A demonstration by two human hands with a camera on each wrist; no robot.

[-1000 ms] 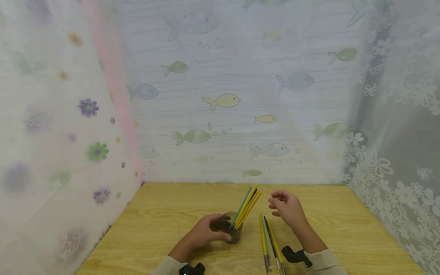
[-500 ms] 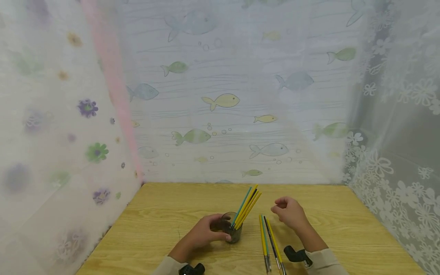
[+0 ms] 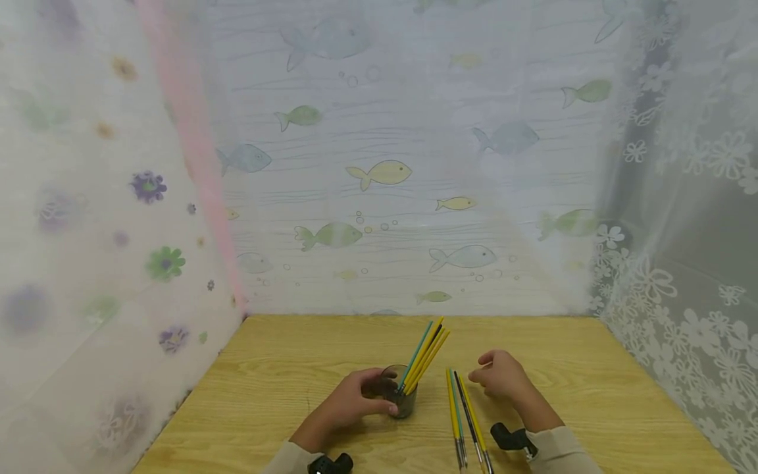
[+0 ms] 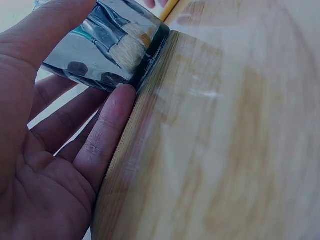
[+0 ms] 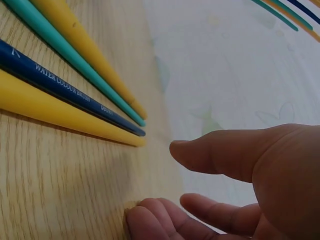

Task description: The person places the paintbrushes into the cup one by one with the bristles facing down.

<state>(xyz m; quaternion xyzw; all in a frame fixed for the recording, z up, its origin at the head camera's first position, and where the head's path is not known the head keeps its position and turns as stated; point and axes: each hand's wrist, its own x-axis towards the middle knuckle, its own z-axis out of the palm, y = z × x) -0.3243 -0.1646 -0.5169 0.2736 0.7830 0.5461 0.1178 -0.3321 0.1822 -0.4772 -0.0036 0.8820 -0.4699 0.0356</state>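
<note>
My left hand (image 3: 349, 400) grips a see-through glass cup (image 3: 406, 407) on the table, thumb on the near side and fingers round the far side. Several paintbrushes (image 3: 428, 359) lean rightward in the cup, with yellow, teal and dark handles up. Through its wall, the left wrist view shows their pale bristles (image 4: 127, 54). To the cup's right, more paintbrushes (image 3: 468, 418) lie side by side, bristles toward me. My right hand (image 3: 505, 380) hovers just right of their handle ends, holding nothing. In the right wrist view, its thumb (image 5: 212, 152) is apart from the loosely bent fingers (image 5: 165, 220).
The wood-grain table (image 3: 266, 368) reaches back to a curtain printed with fish (image 3: 379, 230). Flowered sheets hang at the left (image 3: 89, 263) and right (image 3: 681, 296). A black wrist camera (image 3: 512, 440) sits on the right wrist, another (image 3: 331, 464) on the left.
My right hand has come down and slightly toward me, nearer the handle ends of the lying paintbrushes. My left hand and the cup have stayed put.
</note>
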